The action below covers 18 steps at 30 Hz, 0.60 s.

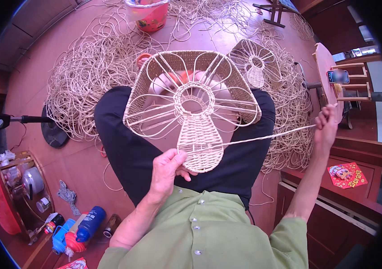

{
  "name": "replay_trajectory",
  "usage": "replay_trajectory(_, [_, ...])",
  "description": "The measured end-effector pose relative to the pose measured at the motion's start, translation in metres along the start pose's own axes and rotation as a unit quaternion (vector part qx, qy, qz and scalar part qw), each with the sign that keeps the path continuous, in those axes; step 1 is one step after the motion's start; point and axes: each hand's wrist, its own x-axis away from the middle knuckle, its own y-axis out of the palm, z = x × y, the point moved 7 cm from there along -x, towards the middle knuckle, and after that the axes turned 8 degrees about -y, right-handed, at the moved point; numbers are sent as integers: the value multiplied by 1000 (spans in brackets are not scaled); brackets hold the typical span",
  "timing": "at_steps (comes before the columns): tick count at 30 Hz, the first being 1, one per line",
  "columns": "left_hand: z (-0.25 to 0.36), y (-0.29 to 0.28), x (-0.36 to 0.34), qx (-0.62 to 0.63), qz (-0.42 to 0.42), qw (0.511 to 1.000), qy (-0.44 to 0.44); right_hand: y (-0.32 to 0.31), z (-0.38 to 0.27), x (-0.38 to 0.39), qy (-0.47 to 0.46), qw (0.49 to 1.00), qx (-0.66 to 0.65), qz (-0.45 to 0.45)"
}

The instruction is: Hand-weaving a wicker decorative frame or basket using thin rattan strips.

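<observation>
A pale woven basket (137, 110) rests across my lap, with a ring and thin looped spokes on its near face. From the ring a tightly woven, rounded panel (202, 134) hangs toward me. The thumb and fingers of my left hand (168, 168) grip the panel's lower left edge. A strand of cord (269, 137) runs from the panel out to the right, drawn nearly straight. Far out on that side, my right hand (327, 123) is closed around its other end.
Big heaps of loose cord (88, 85) cover the floor left and right. A second basket (262, 56) sits beyond my right knee, and a red bucket (150, 15) stands farther back. A phone (338, 76) is at the right. Bottles (90, 224) stand at the lower left.
</observation>
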Motion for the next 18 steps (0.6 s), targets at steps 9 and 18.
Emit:
replay_trajectory(9, [-33, -19, -2, 16, 63, 998, -8, 235, 79, 243, -218, 810, 310, -448])
replay_trajectory(18, [-16, -18, 1, 205, -30, 978, 14, 269, 88, 272, -322, 647, 458, -517])
